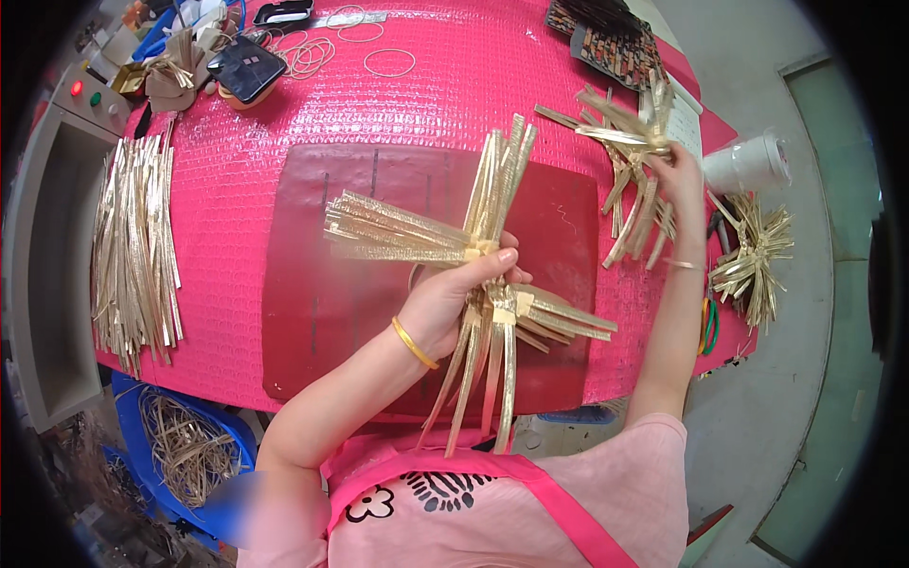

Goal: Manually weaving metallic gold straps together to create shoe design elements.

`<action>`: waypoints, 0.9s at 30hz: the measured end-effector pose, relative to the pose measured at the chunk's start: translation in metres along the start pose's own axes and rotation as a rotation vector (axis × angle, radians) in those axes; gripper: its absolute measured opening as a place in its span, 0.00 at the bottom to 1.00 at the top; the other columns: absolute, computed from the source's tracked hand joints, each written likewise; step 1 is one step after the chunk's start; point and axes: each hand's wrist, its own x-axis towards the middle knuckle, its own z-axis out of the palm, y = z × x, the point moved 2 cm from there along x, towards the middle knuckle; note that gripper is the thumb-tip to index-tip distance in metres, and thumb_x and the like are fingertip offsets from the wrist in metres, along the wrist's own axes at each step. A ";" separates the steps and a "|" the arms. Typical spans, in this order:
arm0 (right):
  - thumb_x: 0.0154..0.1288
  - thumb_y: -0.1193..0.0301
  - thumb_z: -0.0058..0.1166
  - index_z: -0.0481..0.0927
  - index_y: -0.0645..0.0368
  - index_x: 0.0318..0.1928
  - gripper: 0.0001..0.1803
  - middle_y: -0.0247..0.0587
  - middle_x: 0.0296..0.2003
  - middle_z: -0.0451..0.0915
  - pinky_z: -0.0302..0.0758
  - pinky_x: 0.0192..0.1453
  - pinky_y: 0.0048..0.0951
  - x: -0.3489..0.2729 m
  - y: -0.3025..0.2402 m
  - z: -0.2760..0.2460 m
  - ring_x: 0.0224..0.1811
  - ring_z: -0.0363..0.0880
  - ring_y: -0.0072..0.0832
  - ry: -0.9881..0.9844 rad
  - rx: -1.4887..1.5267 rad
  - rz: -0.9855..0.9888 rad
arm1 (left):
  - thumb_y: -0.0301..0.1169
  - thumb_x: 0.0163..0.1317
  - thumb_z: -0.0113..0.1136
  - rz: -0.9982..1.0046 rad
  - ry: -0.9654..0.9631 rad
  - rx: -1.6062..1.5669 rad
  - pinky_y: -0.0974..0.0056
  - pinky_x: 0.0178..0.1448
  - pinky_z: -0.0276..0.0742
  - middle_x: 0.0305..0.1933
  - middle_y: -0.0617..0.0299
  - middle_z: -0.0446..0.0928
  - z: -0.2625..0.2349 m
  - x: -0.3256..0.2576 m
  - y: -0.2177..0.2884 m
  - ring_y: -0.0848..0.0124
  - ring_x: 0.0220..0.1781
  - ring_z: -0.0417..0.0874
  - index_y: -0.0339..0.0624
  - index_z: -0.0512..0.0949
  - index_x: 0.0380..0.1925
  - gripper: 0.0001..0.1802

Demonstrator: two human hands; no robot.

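L hand (pixel 445 308) sits mid-frame, just above the tabletop, grip pressed together round a bundle of flat gold foil strips tied at the middle w/ a pale band (pixel 478 248). Thumb lies across the tie; strips fan out left, up and down from it, some hanging past the tabletop edge toward the person's pink apron. Gold bangle on the L wrist (pixel 415 343).

R hand (pixel 684 175) is stretched out to the right side of the tabletop, grip pinching a second bunch of gold foil strips (pixel 632 151), held up w/ strips splaying in all directions. Thin bracelet on that wrist.

Both bundles are over a pink quilted-texture tabletop cover (pixel 237 170); under the L hand lies a dark red rectangular mat (pixel 303 284).

Other stuff:
- Loose pile of long gold strips (pixel 137 246) on the left edge of the tabletop, well apart from both hands.
- Finished star-shaped gold strip bunch (pixel 753 256) off the right edge, near the R forearm.
- White roll (pixel 748 163) just beside the R hand.
- Thin wire rings (pixel 390 62) and a dark flat device (pixel 246 68) at the far end.
- Blue basket w/ tangled straw-coloured scraps (pixel 189 450) below the tabletop, lower left.
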 end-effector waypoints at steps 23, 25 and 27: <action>0.42 0.61 0.56 0.72 0.60 0.35 0.20 0.48 0.30 0.75 0.68 0.38 0.31 -0.016 -0.057 0.022 0.35 0.74 0.37 -0.172 -0.294 -0.069 | 0.28 0.53 0.50 0.054 0.006 -0.235 0.66 0.38 0.75 0.31 0.58 0.74 -0.003 -0.001 0.004 0.69 0.33 0.77 0.36 0.69 0.37 0.11; 0.41 0.62 0.56 0.73 0.61 0.37 0.21 0.50 0.30 0.76 0.69 0.35 0.31 -0.010 -0.043 0.001 0.32 0.75 0.41 -0.071 -0.128 -0.029 | 0.28 0.53 0.50 0.053 -0.008 -0.252 0.66 0.38 0.74 0.31 0.58 0.74 -0.003 0.000 0.006 0.69 0.33 0.77 0.36 0.69 0.37 0.11; 0.41 0.62 0.56 0.73 0.62 0.37 0.21 0.51 0.29 0.76 0.70 0.36 0.31 -0.007 -0.021 0.004 0.32 0.75 0.41 -0.203 -0.138 -0.004 | 0.28 0.51 0.51 0.036 -0.052 -0.244 0.61 0.47 0.72 0.39 0.52 0.72 -0.006 0.001 0.004 0.64 0.42 0.75 0.35 0.66 0.43 0.18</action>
